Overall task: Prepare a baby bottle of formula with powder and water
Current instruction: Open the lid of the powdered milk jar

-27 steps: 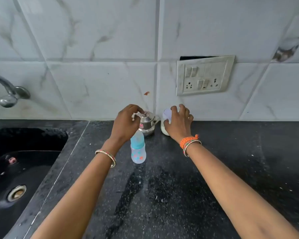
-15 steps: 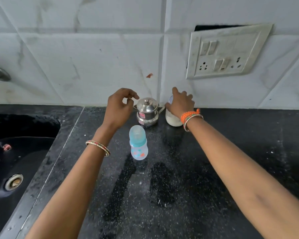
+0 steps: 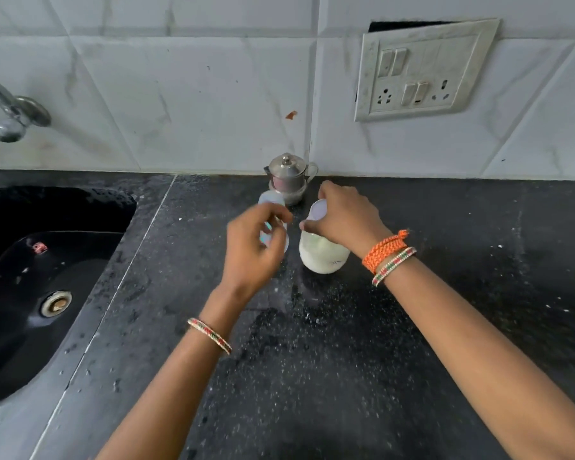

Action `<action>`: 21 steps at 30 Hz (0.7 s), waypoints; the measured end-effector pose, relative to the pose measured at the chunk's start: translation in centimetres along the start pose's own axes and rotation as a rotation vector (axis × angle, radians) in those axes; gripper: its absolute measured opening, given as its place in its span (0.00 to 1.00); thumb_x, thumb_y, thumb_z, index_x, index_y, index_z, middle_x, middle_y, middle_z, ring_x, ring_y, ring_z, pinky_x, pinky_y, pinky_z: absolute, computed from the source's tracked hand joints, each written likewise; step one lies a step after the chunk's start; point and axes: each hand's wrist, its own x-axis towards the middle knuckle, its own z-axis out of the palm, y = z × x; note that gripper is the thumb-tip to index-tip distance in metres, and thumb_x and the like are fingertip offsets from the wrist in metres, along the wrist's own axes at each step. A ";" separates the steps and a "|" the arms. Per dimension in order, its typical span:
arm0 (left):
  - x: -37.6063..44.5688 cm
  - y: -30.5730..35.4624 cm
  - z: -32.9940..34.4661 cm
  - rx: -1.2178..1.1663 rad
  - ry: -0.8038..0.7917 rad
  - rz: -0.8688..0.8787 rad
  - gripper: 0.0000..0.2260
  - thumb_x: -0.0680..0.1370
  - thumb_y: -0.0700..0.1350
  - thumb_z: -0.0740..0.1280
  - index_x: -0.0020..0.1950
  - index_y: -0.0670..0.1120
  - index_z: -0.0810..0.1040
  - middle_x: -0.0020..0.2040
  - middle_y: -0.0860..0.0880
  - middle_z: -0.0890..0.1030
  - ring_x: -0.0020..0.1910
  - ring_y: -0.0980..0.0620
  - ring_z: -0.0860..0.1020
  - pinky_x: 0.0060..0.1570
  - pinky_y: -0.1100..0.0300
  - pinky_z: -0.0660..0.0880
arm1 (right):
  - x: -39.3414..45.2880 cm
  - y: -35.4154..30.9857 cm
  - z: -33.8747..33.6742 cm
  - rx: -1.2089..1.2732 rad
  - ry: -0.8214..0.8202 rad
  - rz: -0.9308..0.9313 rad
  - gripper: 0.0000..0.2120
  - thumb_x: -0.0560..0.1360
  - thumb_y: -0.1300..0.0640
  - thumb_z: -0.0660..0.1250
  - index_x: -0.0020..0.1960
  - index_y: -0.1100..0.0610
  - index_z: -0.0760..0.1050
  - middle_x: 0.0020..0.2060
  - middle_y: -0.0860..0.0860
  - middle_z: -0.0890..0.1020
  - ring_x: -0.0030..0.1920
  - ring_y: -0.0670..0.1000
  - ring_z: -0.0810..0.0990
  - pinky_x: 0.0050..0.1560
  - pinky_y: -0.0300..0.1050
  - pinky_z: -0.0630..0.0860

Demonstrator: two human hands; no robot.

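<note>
The black speckled surface [image 3: 346,360] fills the lower frame, with a dark sink [image 3: 47,277] at the left edge and a tap [image 3: 10,114] in the upper left. A switch panel [image 3: 422,68] hangs on the tiled wall at upper right.

Near the centre, the right hand [image 3: 346,217] is clamped round the top of a white jar of powder [image 3: 322,257], which stands on the surface. Beside it, the left hand [image 3: 256,247] curls at the baby bottle [image 3: 273,207], blurred; whether its fingers have closed on it I cannot tell. A small steel pot [image 3: 287,175] with a lid stands behind both, against the wall.

The bottle looks light, thin plastic, probably easy to tip and slick if wet; taking it round the body should steady it. The jar seems heavier, best held by its neck.
</note>
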 end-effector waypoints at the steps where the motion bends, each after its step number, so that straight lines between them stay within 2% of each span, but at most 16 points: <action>1: -1.9 -0.2 0.3 -0.001 -0.079 -0.035 0.11 0.71 0.38 0.63 0.51 0.45 0.77 0.45 0.55 0.80 0.43 0.58 0.77 0.43 0.69 0.70 | -1.4 -0.5 0.2 -0.012 -0.001 -0.017 0.30 0.69 0.41 0.71 0.63 0.56 0.67 0.59 0.58 0.74 0.58 0.62 0.75 0.52 0.51 0.72; 2: -3.7 -0.6 0.6 0.003 -0.157 -0.086 0.15 0.72 0.41 0.65 0.58 0.46 0.73 0.50 0.54 0.78 0.47 0.56 0.76 0.46 0.71 0.70 | -2.7 -0.9 0.6 -0.026 0.006 -0.032 0.31 0.69 0.40 0.70 0.63 0.57 0.67 0.58 0.58 0.74 0.57 0.62 0.75 0.51 0.51 0.72; 4: -6.4 -1.6 1.5 0.066 -0.287 -0.183 0.31 0.70 0.52 0.70 0.69 0.46 0.63 0.62 0.54 0.71 0.59 0.58 0.70 0.58 0.71 0.65 | -4.6 -1.7 1.6 -0.061 0.020 -0.056 0.30 0.71 0.40 0.68 0.63 0.57 0.67 0.58 0.59 0.74 0.57 0.62 0.75 0.48 0.50 0.71; 6: -8.0 -2.4 2.3 0.139 -0.363 -0.250 0.46 0.64 0.62 0.73 0.74 0.47 0.54 0.71 0.52 0.65 0.68 0.56 0.64 0.69 0.57 0.61 | -6.1 -2.4 2.7 -0.083 0.011 -0.064 0.27 0.73 0.42 0.67 0.64 0.58 0.66 0.58 0.58 0.73 0.58 0.62 0.74 0.48 0.50 0.70; 7: -8.4 -2.4 2.6 0.121 -0.387 -0.299 0.50 0.62 0.64 0.73 0.75 0.50 0.51 0.72 0.51 0.65 0.69 0.55 0.64 0.71 0.51 0.60 | -6.6 -2.7 3.3 -0.090 0.004 -0.065 0.27 0.73 0.43 0.66 0.64 0.58 0.66 0.58 0.58 0.73 0.58 0.62 0.74 0.49 0.51 0.71; 9: -8.8 -2.2 2.9 -0.037 -0.372 -0.399 0.50 0.60 0.64 0.74 0.74 0.55 0.50 0.70 0.52 0.68 0.68 0.55 0.67 0.70 0.46 0.64 | -7.3 -3.2 4.0 -0.120 0.014 -0.078 0.26 0.74 0.43 0.65 0.64 0.59 0.66 0.58 0.58 0.73 0.58 0.62 0.74 0.49 0.51 0.71; 11: -9.1 -2.4 2.9 -0.165 -0.329 -0.436 0.49 0.61 0.60 0.75 0.74 0.55 0.50 0.67 0.54 0.71 0.66 0.56 0.71 0.67 0.49 0.70 | -7.7 -3.5 4.1 -0.198 0.020 -0.107 0.28 0.73 0.41 0.65 0.64 0.59 0.66 0.57 0.58 0.75 0.57 0.61 0.76 0.47 0.50 0.72; 15: -9.1 -3.3 2.7 -0.212 -0.291 -0.430 0.42 0.62 0.54 0.78 0.71 0.54 0.61 0.63 0.56 0.75 0.63 0.59 0.74 0.64 0.53 0.72 | -7.4 -3.7 2.4 -0.433 -0.105 -0.161 0.34 0.68 0.34 0.67 0.62 0.58 0.68 0.56 0.56 0.78 0.55 0.58 0.78 0.43 0.47 0.67; 18: -8.8 -3.9 2.8 -0.254 -0.280 -0.432 0.38 0.62 0.48 0.80 0.68 0.54 0.67 0.61 0.54 0.78 0.61 0.56 0.77 0.63 0.50 0.74 | -6.6 -3.6 1.4 -0.473 -0.234 -0.222 0.33 0.68 0.36 0.69 0.63 0.58 0.68 0.56 0.56 0.77 0.56 0.59 0.77 0.43 0.47 0.66; 21: -8.7 -3.6 3.0 -0.267 -0.239 -0.443 0.36 0.61 0.44 0.81 0.65 0.54 0.69 0.59 0.55 0.80 0.59 0.58 0.77 0.60 0.59 0.75 | -5.9 -3.3 0.9 -0.460 -0.325 -0.256 0.31 0.68 0.39 0.70 0.63 0.55 0.67 0.55 0.56 0.77 0.52 0.57 0.76 0.42 0.47 0.66</action>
